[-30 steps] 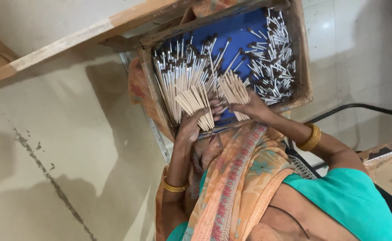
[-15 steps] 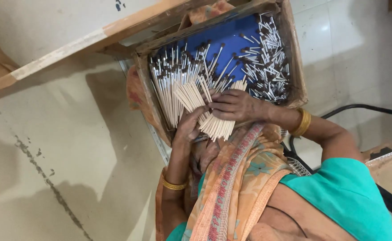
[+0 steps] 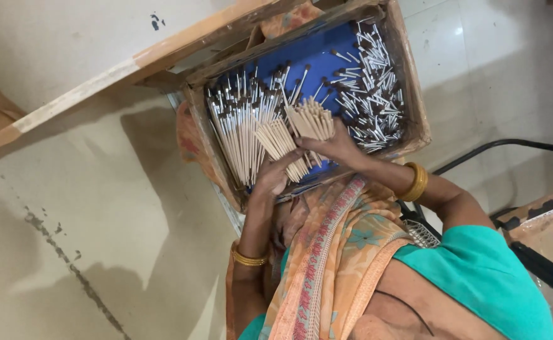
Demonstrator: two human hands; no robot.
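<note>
Open blue tray floor (image 3: 327, 60) between stick row (image 3: 239, 129) and loose pile (image 3: 374, 104).

Pale matt wooden sticks (image 3: 251, 135) lie in a rough wooden tray (image 3: 415, 101) with a smooth blue liner (image 3: 323, 63).

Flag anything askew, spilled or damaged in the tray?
Mostly orderly. The left hand and right hand each hold a bundle of sticks over the wooden tray. On the right of the tray's blue liner, loose white sticks lie crisscrossed, unlike the aligned sticks at left. No visible damage.
</note>
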